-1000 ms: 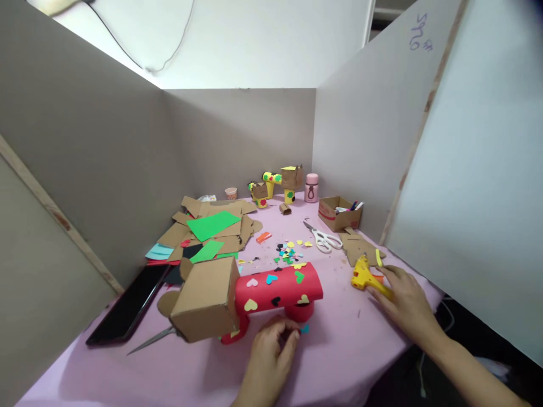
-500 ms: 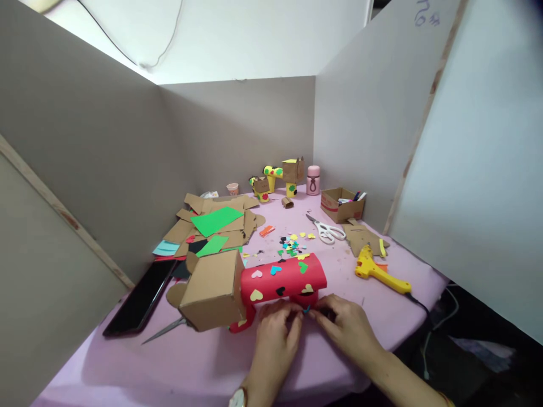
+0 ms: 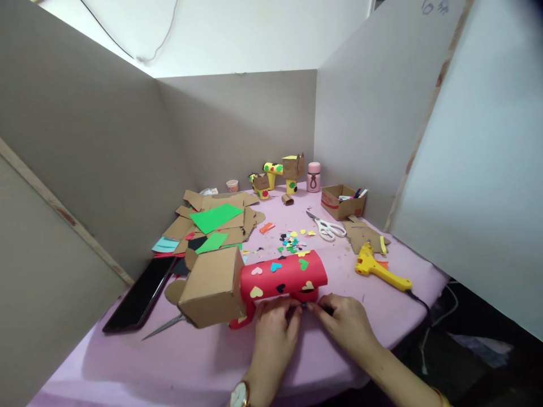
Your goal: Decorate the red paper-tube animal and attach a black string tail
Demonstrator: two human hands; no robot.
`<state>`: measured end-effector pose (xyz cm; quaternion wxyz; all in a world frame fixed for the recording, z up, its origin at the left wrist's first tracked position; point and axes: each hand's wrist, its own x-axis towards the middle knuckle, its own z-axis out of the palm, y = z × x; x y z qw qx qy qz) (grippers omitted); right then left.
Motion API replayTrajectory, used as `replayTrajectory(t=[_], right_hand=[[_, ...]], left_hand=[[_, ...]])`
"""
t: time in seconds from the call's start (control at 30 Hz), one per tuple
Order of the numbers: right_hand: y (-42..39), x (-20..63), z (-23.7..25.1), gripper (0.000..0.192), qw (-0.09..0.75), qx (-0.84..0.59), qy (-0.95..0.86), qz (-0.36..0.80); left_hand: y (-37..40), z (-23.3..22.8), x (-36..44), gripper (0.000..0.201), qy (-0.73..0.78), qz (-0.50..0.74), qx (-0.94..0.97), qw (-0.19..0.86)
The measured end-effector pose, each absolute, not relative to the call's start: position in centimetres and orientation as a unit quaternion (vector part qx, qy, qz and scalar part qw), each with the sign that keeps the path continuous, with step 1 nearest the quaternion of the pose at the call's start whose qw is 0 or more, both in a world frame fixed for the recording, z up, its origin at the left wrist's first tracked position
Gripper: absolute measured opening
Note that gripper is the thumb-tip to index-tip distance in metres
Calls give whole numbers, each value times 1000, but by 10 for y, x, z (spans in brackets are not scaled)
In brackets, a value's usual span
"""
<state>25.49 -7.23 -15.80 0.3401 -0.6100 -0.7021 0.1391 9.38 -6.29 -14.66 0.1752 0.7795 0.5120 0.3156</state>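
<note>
A cardboard animal lies in front of me, with a plain box head and a red paper roll body dotted with coloured paper hearts. Close to its red rear leg, a small blue paper piece is pinched between my fingertips. My left hand closes on it from the left, beside the front leg. From the other side, my right hand has thumb and finger on the blue piece. The piece's exact shape is mostly hidden by fingers.
Beyond the body are loose paper cutouts and white scissors. A yellow glue gun lies right. Left are cardboard scraps, a black tablet and a grey blade under the head. An open box stands behind.
The blue piece has shifted slightly left and up and shows less between my fingers. Both hands have moved only a little, and the view has tilted slightly.
</note>
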Motion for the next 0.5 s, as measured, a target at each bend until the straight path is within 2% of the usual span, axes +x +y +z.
replayTrajectory(t=[0.13, 0.3, 0.5], right_hand=[[-71, 254, -157, 25, 331, -616, -703, 132], [-69, 252, -157, 33, 318, -626, -702, 118], [-69, 251, -156, 34, 309, -628, -705, 114]], left_hand=[[-62, -147, 95, 17, 514, 319, 778, 173], [-61, -146, 95, 18, 529, 321, 766, 175], [-62, -147, 94, 17, 540, 319, 755, 190]])
